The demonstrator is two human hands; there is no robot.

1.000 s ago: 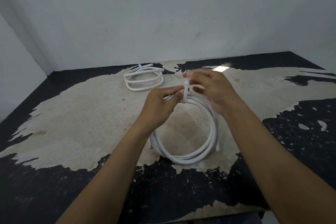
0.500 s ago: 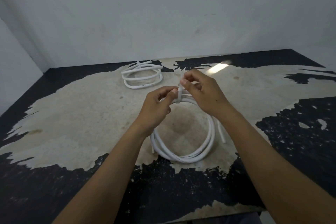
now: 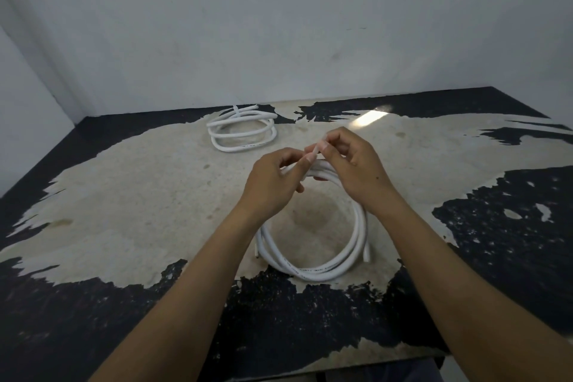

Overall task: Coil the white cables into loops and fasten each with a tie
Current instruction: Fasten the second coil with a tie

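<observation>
A person is fastening a tie [image 3: 315, 150] around the far side of the near cable coil [image 3: 313, 267], which is lying on the worn table [image 3: 124, 195]; cinching it well likely means keeping the strands bunched while drawing the tail straight. The left hand [image 3: 273, 183] is pinching the tie at the coil, and the right hand [image 3: 353, 170] is gripping its upper end. A tied coil [image 3: 243, 130] is sitting beyond the near coil.
</observation>
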